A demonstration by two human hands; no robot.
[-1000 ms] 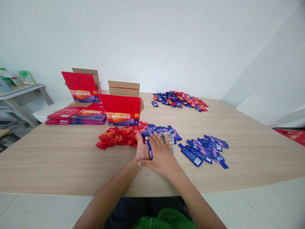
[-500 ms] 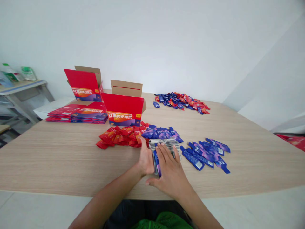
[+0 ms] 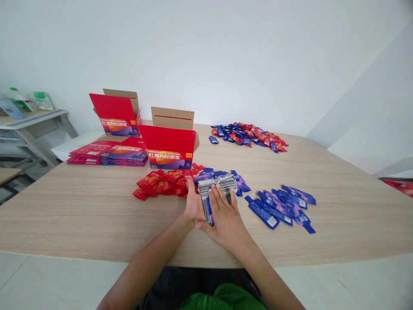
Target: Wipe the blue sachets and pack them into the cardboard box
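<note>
Wood-grain surface (image 3: 106, 215) — spans most of the view. On it, two red boxes stand with flaps raised: the front box (image 3: 169, 148) near centre-left, the rear box (image 3: 118, 116) farther back and left. A stack of flat cartons (image 3: 108, 151) lies beside the front box. Toward the wall: a mixed heap of red and blue sachets (image 3: 254, 135). Red sachets (image 3: 158, 184) bunch before the front box; blue pouches (image 3: 277, 206) lie overlapping, right of my hands. My left hand (image 3: 194, 207) and right hand (image 3: 224, 219) are together, clamped on a grey-striped bundle (image 3: 205, 189) — left against its side, right spread over its top; underside contact hidden. Purple-blue sachets (image 3: 242, 181) sit just behind it. Smallest: one blue sachet (image 3: 213, 140), apart from the heap.
</note>
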